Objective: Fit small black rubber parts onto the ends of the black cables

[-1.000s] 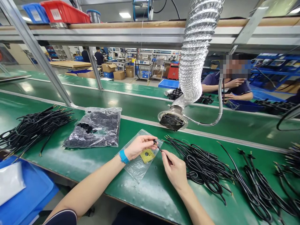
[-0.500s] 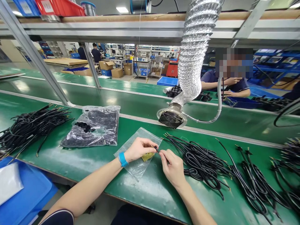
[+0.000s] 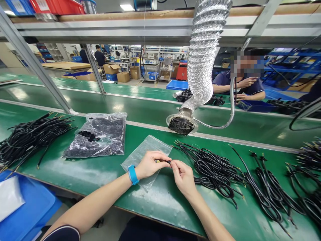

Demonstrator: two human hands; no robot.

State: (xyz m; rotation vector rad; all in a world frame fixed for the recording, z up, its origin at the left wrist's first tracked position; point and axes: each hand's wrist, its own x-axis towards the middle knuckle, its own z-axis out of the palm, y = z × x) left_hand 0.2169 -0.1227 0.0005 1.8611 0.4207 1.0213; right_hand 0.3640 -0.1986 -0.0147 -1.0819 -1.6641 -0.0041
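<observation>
Over a clear zip bag [image 3: 135,152], my two hands meet with their fingertips nearly touching. My left hand [image 3: 151,164], with a blue band at the wrist, is closed in a pinch on the end of a black cable [image 3: 169,162]. A small black piece shows there, mostly hidden by the fingers. Thumb and forefinger of my right hand [image 3: 183,175] pinch the same cable just to the right. Beside that hand lies a bundle of black cables [image 3: 213,170] with bare, gold-coloured wire ends. The yellow contents of the bag are almost wholly covered by my left hand.
A clear bag of small black parts [image 3: 100,137] lies left, beside a larger cable heap [image 3: 32,137]. More cables [image 3: 269,187] lie right. A fume extractor hood [image 3: 182,124] hangs low ahead. A blue tray [image 3: 32,204] stands lower left. A co-worker [image 3: 240,83] sits across the bench.
My fingertips have drawn closer together along the cable, hiding more of its end. The left hand now covers the yellow contents of the bag. The whole view has shifted slightly.
</observation>
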